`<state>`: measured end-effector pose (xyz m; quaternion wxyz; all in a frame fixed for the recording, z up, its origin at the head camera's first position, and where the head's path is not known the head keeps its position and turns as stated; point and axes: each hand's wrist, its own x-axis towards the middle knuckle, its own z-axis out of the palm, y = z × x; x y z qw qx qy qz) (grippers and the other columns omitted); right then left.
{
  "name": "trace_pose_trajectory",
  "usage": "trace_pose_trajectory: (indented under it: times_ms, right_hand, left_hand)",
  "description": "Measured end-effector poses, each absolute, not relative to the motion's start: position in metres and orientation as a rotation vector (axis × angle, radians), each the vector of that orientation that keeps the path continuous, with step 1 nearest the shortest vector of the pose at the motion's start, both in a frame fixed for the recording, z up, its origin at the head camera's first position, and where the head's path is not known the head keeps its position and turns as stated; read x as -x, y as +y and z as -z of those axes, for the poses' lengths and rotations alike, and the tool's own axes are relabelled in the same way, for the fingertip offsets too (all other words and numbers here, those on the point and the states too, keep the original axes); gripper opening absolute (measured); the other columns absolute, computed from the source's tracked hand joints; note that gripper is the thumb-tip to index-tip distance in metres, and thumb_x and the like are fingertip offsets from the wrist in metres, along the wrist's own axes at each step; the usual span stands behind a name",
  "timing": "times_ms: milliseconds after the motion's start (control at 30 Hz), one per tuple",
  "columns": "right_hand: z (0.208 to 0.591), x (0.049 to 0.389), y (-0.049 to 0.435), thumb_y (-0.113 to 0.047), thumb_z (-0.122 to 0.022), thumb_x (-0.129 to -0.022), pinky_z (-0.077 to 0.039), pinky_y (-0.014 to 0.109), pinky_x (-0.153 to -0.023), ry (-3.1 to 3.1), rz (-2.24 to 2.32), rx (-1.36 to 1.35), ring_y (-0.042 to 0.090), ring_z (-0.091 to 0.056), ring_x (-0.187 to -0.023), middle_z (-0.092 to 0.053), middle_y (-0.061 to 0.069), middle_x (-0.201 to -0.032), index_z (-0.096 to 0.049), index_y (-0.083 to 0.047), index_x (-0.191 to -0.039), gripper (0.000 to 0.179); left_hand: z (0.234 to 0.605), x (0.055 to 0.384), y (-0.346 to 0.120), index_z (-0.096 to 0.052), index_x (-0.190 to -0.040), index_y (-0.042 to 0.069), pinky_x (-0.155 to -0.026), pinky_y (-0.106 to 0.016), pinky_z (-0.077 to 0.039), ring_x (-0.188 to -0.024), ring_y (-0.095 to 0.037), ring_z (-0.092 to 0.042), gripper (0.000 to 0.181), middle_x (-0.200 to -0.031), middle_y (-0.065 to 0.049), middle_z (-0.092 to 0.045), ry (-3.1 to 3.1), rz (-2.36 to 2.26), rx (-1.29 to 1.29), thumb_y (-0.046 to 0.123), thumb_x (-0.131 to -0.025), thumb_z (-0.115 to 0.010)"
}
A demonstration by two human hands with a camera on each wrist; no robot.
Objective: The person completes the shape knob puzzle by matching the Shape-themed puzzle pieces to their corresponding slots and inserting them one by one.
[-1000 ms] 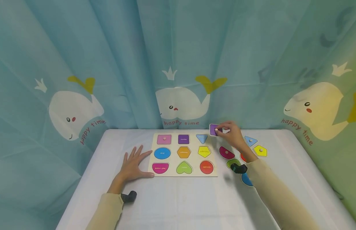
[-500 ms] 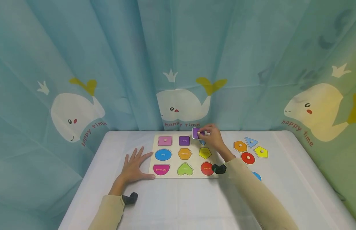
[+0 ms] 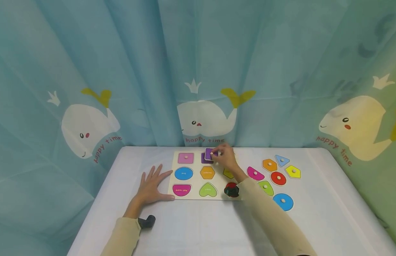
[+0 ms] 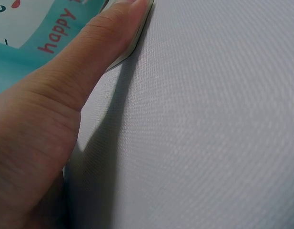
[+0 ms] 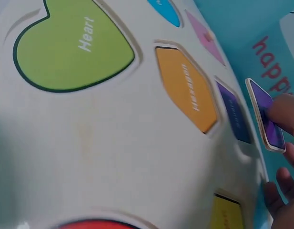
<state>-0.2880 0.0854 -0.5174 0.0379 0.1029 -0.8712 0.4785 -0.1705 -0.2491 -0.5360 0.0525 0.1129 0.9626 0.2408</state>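
A pale puzzle board (image 3: 196, 179) with coloured, labelled shape recesses lies flat at the table's far middle. My right hand (image 3: 228, 159) pinches the knob of a purple square puzzle piece (image 3: 208, 152) between thumb and fingers. The piece is held above the board's back row, partly covering the purple square recess (image 5: 236, 114). In the right wrist view, the piece (image 5: 261, 102) tilts beside that recess, raised off the board. My left hand (image 3: 149, 190) lies spread at the board's left side, thumb (image 4: 96, 47) on the corner. A pink rectangle piece (image 3: 181, 160) sits in its recess.
Right of the board lie loose knobbed pieces: a magenta half round (image 3: 251, 171), orange hexagon (image 3: 267, 163), blue triangle (image 3: 281, 159), yellow pentagon (image 3: 290, 170), red circle (image 3: 274, 176), green heart (image 3: 269, 190) and blue oval (image 3: 279, 199). A whale-print curtain (image 3: 137, 106) hangs behind the white table (image 3: 185, 227).
My right hand has carried the purple square piece left, from beyond the board's right edge to over the purple recess. My left hand stays at the board's left edge.
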Motion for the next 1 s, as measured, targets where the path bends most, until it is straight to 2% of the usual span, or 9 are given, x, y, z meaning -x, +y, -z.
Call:
trace_pose_trajectory:
  times_ms: [167,267,500,1000]
  right_hand:
    - [0.528,0.288,0.078,-0.01,-0.076,-0.09,-0.046,0.049,-0.096,-2.711,-1.445,-0.272,0.036,-0.046,-0.116,-0.056,0.02,-0.129,-0.079,-0.002,-0.103,0.016]
    - [0.531,0.288,0.073,-0.012,-0.077,-0.091,-0.045,0.05,-0.098,-2.729,-1.409,-0.264,0.038,-0.046,-0.119,-0.059,0.019,-0.127,-0.08,-0.003,-0.101,0.014]
    - [0.529,0.285,0.065,-0.015,-0.077,-0.091,-0.036,0.056,-0.106,-2.763,-1.341,-0.246,0.038,-0.045,-0.121,-0.061,0.015,-0.125,-0.081,-0.005,-0.098,0.013]
    - [0.532,0.284,0.063,-0.018,-0.077,-0.091,-0.034,0.055,-0.108,-2.796,-1.257,-0.248,0.035,-0.044,-0.122,-0.063,0.011,-0.126,-0.081,-0.01,-0.099,0.013]
  left_hand:
    - [0.537,0.17,-0.248,-0.047,-0.155,0.025,-0.116,-0.075,0.004,-0.155,-0.048,-0.005,0.105,-0.17,-0.018,-0.017,2.931,-0.725,-0.343,0.065,-0.066,-0.085]
    - [0.538,0.17,-0.248,-0.047,-0.155,0.025,-0.116,-0.075,0.003,-0.155,-0.048,-0.005,0.105,-0.17,-0.017,-0.017,2.935,-0.708,-0.347,0.067,-0.066,-0.084]
    - [0.537,0.17,-0.249,-0.048,-0.155,0.025,-0.116,-0.076,0.002,-0.155,-0.048,-0.006,0.105,-0.17,-0.018,-0.018,2.944,-0.71,-0.347,0.066,-0.066,-0.085]
    - [0.533,0.169,-0.247,-0.048,-0.155,0.023,-0.116,-0.076,0.003,-0.155,-0.049,-0.006,0.104,-0.169,-0.019,-0.019,2.947,-0.713,-0.35,0.063,-0.066,-0.086]
